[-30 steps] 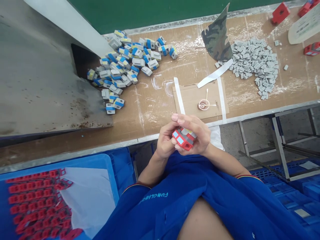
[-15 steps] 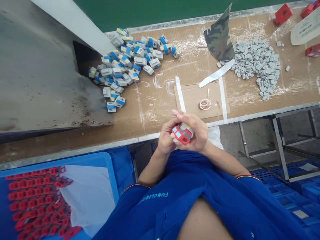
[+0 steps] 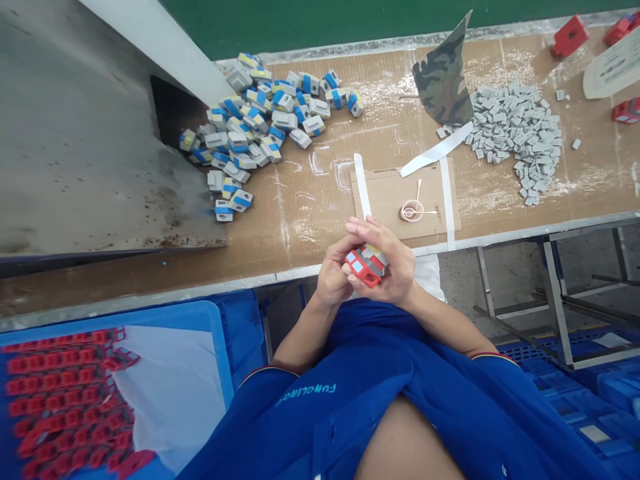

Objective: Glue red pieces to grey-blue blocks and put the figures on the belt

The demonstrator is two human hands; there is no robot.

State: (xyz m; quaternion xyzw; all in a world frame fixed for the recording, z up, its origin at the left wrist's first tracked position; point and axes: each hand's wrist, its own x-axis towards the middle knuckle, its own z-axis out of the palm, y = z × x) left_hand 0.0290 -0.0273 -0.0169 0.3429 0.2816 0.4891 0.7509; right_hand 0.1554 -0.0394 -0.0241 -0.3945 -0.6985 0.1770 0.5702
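Observation:
A small red toy vehicle (image 3: 367, 268) with light blue windows, a grey band and a yellow-marked top is between my two hands, just in front of the table edge. My left hand (image 3: 334, 275) closes round its left side, fingers curled behind it. From the other side my right hand (image 3: 397, 263) wraps it, with the fingers reaching over the top and lower fingertips against the red front. Part of the toy is hidden by my fingers. Beyond my hands, a little cup (image 3: 411, 211) with cotton swabs stands on a taped cardboard sheet (image 3: 375, 190).
Grey, blue and yellow toy parts (image 3: 285, 120) are heaped at the left back beside a metal housing (image 3: 100, 147). Small grey pieces (image 3: 515, 130) lie right of a camouflage cloth (image 3: 443, 77). Lower left, a blue tray (image 3: 220, 347) holds rows of red toys (image 3: 65, 387). Metal stool legs (image 3: 555, 300) stand at right.
Both hands keep hold of the toy in nearly the same place. The fingers of my right hand have shifted slightly over its top. The whole view has moved a little.

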